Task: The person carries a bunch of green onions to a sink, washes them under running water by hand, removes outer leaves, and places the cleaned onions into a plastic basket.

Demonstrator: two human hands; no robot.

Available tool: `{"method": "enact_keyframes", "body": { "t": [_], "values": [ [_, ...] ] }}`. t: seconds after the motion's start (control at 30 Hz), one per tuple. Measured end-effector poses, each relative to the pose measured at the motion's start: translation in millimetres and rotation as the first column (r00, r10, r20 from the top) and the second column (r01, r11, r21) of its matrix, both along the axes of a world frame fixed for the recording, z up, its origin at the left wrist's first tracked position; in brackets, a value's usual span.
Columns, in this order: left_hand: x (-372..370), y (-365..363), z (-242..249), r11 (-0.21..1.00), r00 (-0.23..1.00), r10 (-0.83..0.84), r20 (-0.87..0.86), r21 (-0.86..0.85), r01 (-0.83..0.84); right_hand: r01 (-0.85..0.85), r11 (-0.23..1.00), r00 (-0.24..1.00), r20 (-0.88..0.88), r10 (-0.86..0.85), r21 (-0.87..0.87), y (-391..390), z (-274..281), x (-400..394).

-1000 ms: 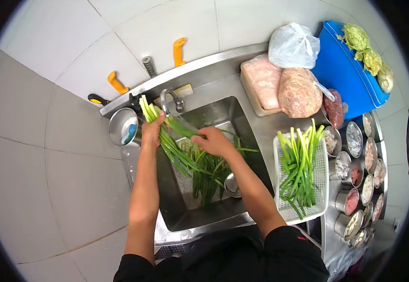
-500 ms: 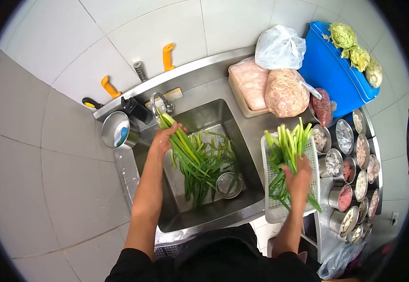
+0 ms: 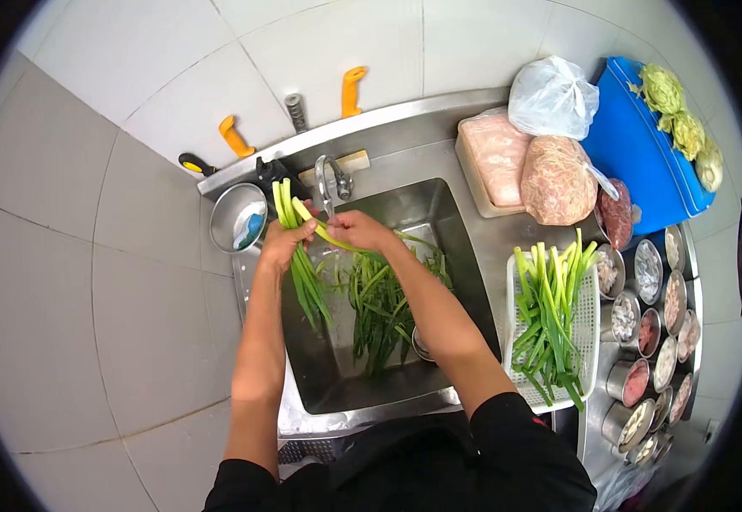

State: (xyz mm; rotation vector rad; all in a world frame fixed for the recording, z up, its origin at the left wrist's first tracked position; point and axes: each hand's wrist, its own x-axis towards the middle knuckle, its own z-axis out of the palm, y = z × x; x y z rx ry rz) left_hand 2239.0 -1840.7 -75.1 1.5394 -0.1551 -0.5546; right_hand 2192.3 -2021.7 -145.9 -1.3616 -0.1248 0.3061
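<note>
My left hand (image 3: 288, 242) is closed around several green onions (image 3: 310, 286), their pale ends up and leaves hanging over the left side of the steel sink (image 3: 371, 397). My right hand (image 3: 361, 232) pinches one of these stalks just below the curved faucet (image 3: 323, 181). More loose greens (image 3: 379, 311) lie in the sink, beneath my right forearm, which partly hides a small round strainer. To the right, a white perforated basket (image 3: 590, 341) holds a bunch of green onions (image 3: 552, 311) with their pale ends pointing away from me.
A tray of pale meat (image 3: 492, 158), a bagged lump of meat (image 3: 554, 181) and a white plastic bag (image 3: 553, 96) stand behind. A blue bin (image 3: 644, 154) bears cabbages. Several metal cups (image 3: 629, 381) of food line the right. A steel bowl (image 3: 236, 218) sits left of the faucet.
My right hand has left the green onions in the basket and moved left to the stalks in my left hand. The view has shifted slightly.
</note>
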Motion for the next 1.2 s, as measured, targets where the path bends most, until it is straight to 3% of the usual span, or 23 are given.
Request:
{"method": "enact_keyframes", "body": {
  "t": [0.07, 0.17, 0.23, 0.37, 0.43, 0.47, 0.5, 0.53, 0.57, 0.6, 0.63, 0.67, 0.73, 0.77, 0.8, 0.83, 0.87, 0.93, 0.97, 1.03, 1.07, 1.1, 1.2],
  "values": [
    [1.3, -0.5, 6.2, 0.998, 0.999, -0.031, -0.018, -0.063, 0.030, -0.082, 0.996, 0.997, -0.015, 0.082, 0.018, 3.3, 4.5, 2.4],
    [13.7, 6.5, 10.2, 0.987, 0.983, 0.160, 0.094, -0.004, -0.160, -0.218, 0.976, 0.975, 0.041, 0.217, 0.012, -11.4, 12.8, -15.3],
    [24.1, 25.1, 25.7, 0.979, 0.972, 0.204, 0.114, -0.027, -0.202, -0.200, 0.906, 0.955, 0.131, 0.264, -0.372, -37.1, -6.9, -32.3],
    [40.4, 60.6, 53.1, 0.966, 0.953, 0.258, 0.161, -0.056, -0.252, -0.133, 0.961, 0.990, 0.007, 0.138, -0.242, -62.4, -51.4, -82.7],
    [39.4, 68.5, 59.8, 0.968, 0.948, 0.250, 0.197, -0.070, -0.240, -0.078, 0.951, 0.993, -0.108, 0.048, -0.301, -67.2, -73.8, -102.9],
    [38.2, 72.6, 61.6, 0.972, 0.953, 0.234, 0.195, -0.061, -0.226, -0.019, 0.895, 0.996, -0.082, -0.020, -0.445, -69.6, -74.7, -114.2],
    [34.9, 73.4, 63.7, 0.976, 0.957, 0.216, 0.193, -0.054, -0.210, 0.001, 0.896, 0.996, -0.081, -0.041, -0.445, -72.0, -83.5, -120.7],
    [29.5, 72.1, 62.6, 0.981, 0.963, 0.192, 0.190, -0.051, -0.185, 0.179, 0.971, 0.946, -0.242, -0.214, -0.157, -70.9, -93.2, -127.2],
    [22.1, 66.4, 61.9, 0.967, 0.947, 0.249, 0.201, -0.005, -0.253, 0.399, 0.911, 0.844, -0.432, -0.318, 0.108, -72.2, -113.3, -132.9],
    [12.9, 58.7, 57.9, 0.950, 0.932, 0.296, 0.208, 0.035, -0.310, 0.607, 0.779, 0.745, -0.453, -0.490, 0.156, -74.4, -160.7, -133.5],
    [12.1, 61.0, 52.5, 0.949, 0.936, 0.308, 0.172, 0.020, -0.316, 0.660, 0.668, 0.591, -0.312, -0.744, -0.345, -77.8, -206.2, -136.1],
    [12.1, 66.8, 45.6, 0.968, 0.946, 0.248, 0.207, -0.025, -0.248, 0.567, 0.343, 0.453, -0.064, -0.889, -0.749, -82.7, -239.0, -137.6],
    [-5.5, 52.9, 51.8, 0.980, 0.962, 0.177, 0.208, 0.052, -0.192, 0.353, 0.333, 0.772, 0.072, -0.632, -0.874, -72.4, -230.7, -137.5],
    [-21.7, 40.3, 57.4, 0.997, 0.972, 0.040, 0.233, 0.055, -0.054, 0.302, 0.430, 0.605, -0.178, -0.776, -0.851, -60.6, -81.1, -154.5],
    [-42.1, 9.1, 55.6, 0.992, 0.973, -0.091, 0.214, 0.108, 0.069, 0.525, 0.501, 0.699, 0.013, -0.715, -0.688, -50.5, -65.7, -144.7],
    [-59.2, -4.2, 57.9, 0.974, 0.959, -0.183, 0.215, 0.171, 0.148, 0.635, 0.626, 0.755, 0.195, -0.626, -0.452, -38.4, -53.0, -135.3],
    [-68.9, -16.6, 51.7, 0.978, 0.960, -0.195, 0.200, 0.111, 0.175, 0.565, 0.783, 0.820, 0.284, -0.497, -0.259, -29.6, -8.6, -142.0],
    [-89.2, -46.8, 52.1, 0.971, 0.964, -0.228, 0.138, -0.041, 0.235, 0.503, 0.813, 0.819, 0.460, -0.342, -0.293, -15.7, 57.9, -167.1],
    [-95.1, -56.1, 52.5, 0.959, 0.964, -0.255, 0.076, -0.111, 0.262, 0.506, 0.810, 0.819, 0.459, -0.344, -0.297, -18.6, 83.1, -177.7],
    [-92.1, -67.1, 44.7, 0.931, 0.960, -0.279, -0.018, -0.248, 0.266, 0.530, 0.644, 0.838, 0.225, -0.498, -0.552, -28.6, 122.6, -202.6],
    [-78.9, -63.9, 28.8, 0.938, 0.961, -0.276, -0.030, -0.225, 0.263, 0.638, 0.535, 0.751, 0.295, -0.590, -0.554, -36.9, 133.6, -218.9],
    [-78.1, -70.1, 30.0, 0.967, 0.963, -0.219, -0.155, -0.164, 0.193, 0.728, 0.414, 0.651, 0.364, -0.666, -0.547, -48.6, 144.3, -239.9],
    [-46.3, -63.5, -19.3, 0.981, 0.943, -0.173, -0.283, -0.138, 0.138, 0.658, 0.088, 0.584, 0.434, -0.686, -0.748, -93.4, 182.7, -311.2]
  ]
}}
